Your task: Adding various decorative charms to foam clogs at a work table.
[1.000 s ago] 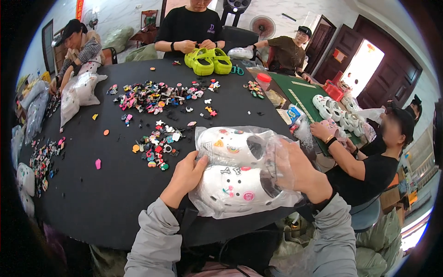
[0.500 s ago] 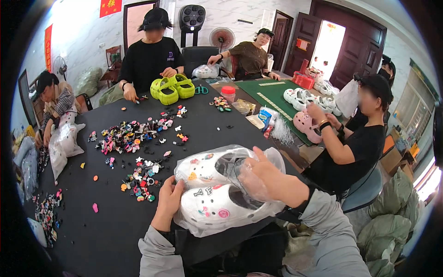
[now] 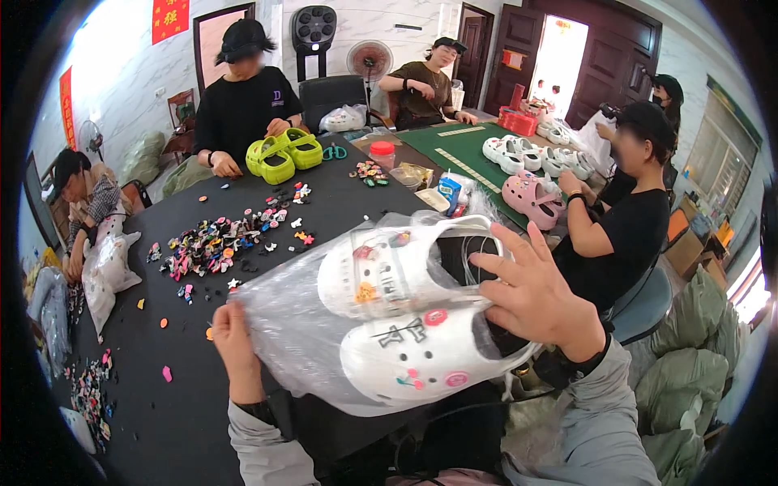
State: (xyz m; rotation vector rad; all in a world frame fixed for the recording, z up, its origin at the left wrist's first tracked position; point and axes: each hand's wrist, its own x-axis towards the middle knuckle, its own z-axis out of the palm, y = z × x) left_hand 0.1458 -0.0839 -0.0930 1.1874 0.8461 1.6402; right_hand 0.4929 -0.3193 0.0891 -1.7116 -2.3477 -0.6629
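A pair of white clogs [image 3: 405, 344] with colourful charms sits in a clear plastic bag [image 3: 284, 312], near the table's front edge. My left hand [image 3: 235, 344] pinches the bag's far-left corner, and the film is stretched out from the clogs' toes. At the heel end, my right hand [image 3: 539, 296] has its fingers spread over the heel straps and openings. Its palm faces the clogs; whether the thumb grips a strap is hidden. Thin clear loops show by the fingertips.
Loose shoe charms [image 3: 215, 247] lie heaped on the black table [image 3: 211, 405]. Lime-green clogs [image 3: 279, 158], a red-lidded jar [image 3: 382, 154] and a blue packet [image 3: 447, 193] stand farther back. At the right, a co-worker handles a pink clog [image 3: 531, 198]; white clogs [image 3: 535, 154] rest on a green mat.
The bagged clogs have shifted right and tilted. My left hand has moved left, drawing the bag's end out. My right hand has gone from gripping bag film to spread fingers at the heels.
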